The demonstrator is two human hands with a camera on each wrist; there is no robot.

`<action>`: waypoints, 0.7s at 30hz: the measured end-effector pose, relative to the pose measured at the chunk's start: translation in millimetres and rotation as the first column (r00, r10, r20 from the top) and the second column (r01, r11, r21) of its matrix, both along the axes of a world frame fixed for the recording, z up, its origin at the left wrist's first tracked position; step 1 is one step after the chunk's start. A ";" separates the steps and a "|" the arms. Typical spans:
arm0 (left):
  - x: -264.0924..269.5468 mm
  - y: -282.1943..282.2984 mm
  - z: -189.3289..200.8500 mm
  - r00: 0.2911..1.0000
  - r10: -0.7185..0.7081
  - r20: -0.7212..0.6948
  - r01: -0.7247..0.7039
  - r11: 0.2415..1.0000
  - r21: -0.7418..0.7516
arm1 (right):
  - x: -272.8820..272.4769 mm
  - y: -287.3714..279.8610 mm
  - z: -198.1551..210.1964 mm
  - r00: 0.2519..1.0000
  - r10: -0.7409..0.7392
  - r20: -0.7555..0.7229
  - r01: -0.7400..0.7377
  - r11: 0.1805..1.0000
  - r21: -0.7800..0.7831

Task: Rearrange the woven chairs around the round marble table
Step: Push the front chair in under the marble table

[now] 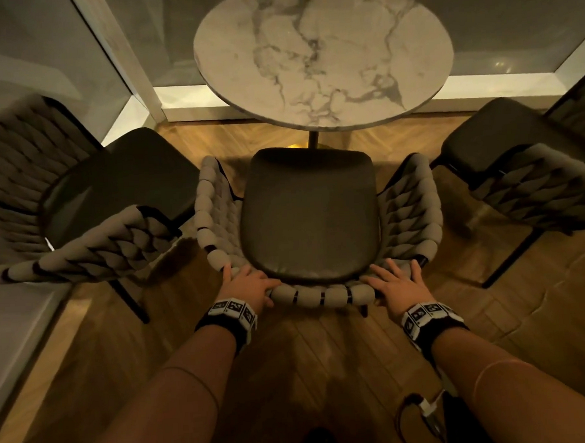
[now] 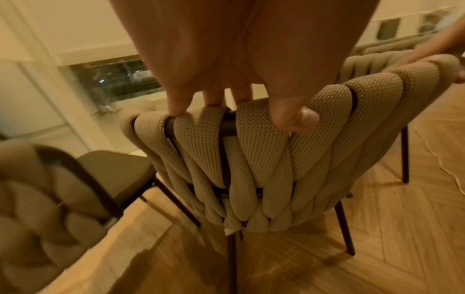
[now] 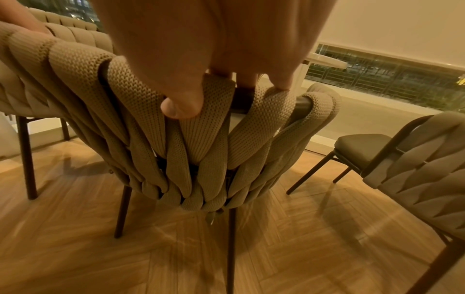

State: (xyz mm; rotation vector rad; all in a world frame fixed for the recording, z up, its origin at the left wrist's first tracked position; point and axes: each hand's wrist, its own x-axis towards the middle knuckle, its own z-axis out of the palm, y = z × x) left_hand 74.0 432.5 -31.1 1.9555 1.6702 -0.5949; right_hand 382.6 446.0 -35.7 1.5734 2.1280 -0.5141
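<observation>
A herringbone wood floor [image 1: 325,355] carries everything here, lit warm and dim. At the far side stands the round marble table [image 1: 323,50] on a dark central post, close against low glazed walls. Three woven chairs face it. The left chair [image 1: 80,212] sits angled toward the table, its dark seat pad near the middle chair's arm, and the right chair [image 1: 519,175] stands on the other side, likewise turned inward. Between them the middle chair [image 1: 309,217] points straight at the table, the front edge of its seat just short of the tabletop's near rim. Its curved back of thick beige knitted bands wraps a dark metal frame. The left hand [image 1: 250,284] grips the top rail of that back on its left part, fingers over the inner side and thumb [image 2: 299,119] pressed on the outer weave. The right hand [image 1: 394,283] clamps the same rail on its right part, thumb [image 3: 182,107] on the outside bands, fingers hooked over the top
</observation>
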 end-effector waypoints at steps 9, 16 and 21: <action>-11.4 -66.5 5.6 0.887 0.281 0.367 -0.342 0.933 0.113 | -9.0 -8.8 27.6 0.961 -0.111 -0.253 0.116 0.993 0.006; -78.5 -119.1 28.6 0.781 0.487 0.392 -0.519 0.855 -0.028 | -57.0 -17.2 57.4 0.882 -0.227 -0.412 0.203 0.974 -0.103; -154.0 -117.8 40.4 0.703 0.580 0.410 -0.655 0.753 0.058 | -144.0 4.0 85.7 0.877 -0.136 -0.462 0.076 0.986 -0.147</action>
